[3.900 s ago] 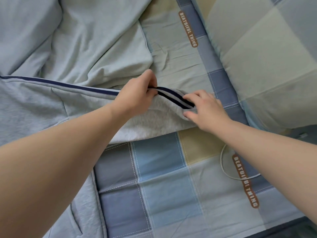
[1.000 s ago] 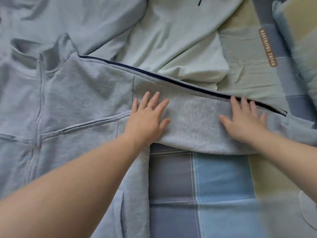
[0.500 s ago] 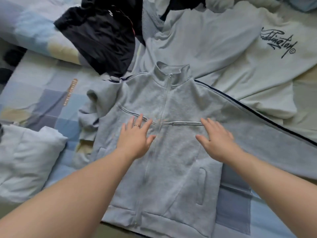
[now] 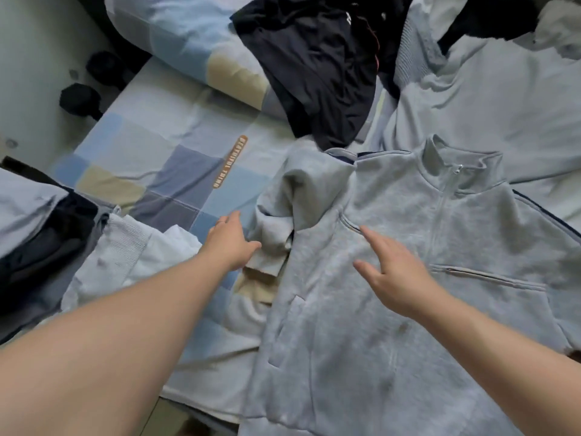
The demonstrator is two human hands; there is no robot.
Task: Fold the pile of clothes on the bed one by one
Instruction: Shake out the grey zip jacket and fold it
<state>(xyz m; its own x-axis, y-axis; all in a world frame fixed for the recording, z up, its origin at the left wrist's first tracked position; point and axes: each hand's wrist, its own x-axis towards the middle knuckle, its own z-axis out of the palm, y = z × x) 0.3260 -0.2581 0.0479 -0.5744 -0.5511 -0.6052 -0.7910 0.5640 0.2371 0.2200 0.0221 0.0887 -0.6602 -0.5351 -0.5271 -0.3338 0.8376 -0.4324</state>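
Head view shows the jacket front-up on the bed, long axis running away from the person to the far collar, right hand spread over its chest, left hand with loosely extended fingers touching the bunched sleeve at its left, best pulled out straight before folding in.

The light grey fleece zip-up jacket is showing a thin navy stripe along its shoulder. The checked cotton bedsheet is displaying blue, slate, beige and pale squares, with a brown lettered label. The crumpled thin black garment is looking plain, and the soft pale blue-grey sweatshirt likewise.
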